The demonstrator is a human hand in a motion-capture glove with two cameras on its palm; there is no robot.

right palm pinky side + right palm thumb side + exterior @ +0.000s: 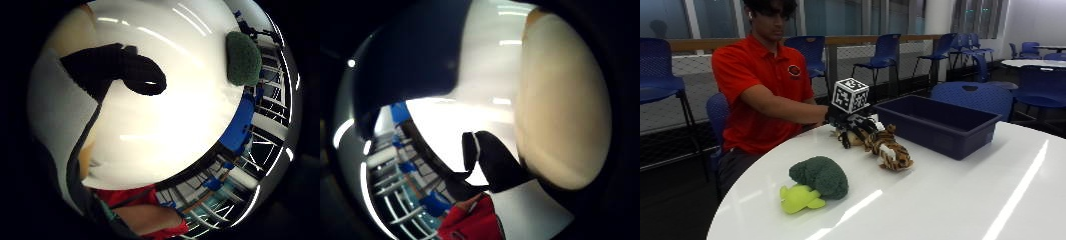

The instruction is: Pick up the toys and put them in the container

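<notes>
My gloved right hand (852,126) is down on the white table (959,200), right over the back end of the tiger toy (889,149), which lies stretched out on the tabletop, its head end pointing away from my wrist. My fingers (863,131) are curled down around it, so I judge I've got hold of it or am just closing on it; the thumb-side palm view shows a big pale shape pressed close to my palm, which fits that. The dark blue container (939,125) sits just beyond my hand, open side up, a short lift away — handy, since that's where the tiger goes. Back on the near side of my hand, well apart from it, the green broccoli toy (818,176) lies on the table with its yellow-green stalk toward the edge, untouched. That one's for afterwards, I reckon. Nothing shows in the container yet.
</notes>
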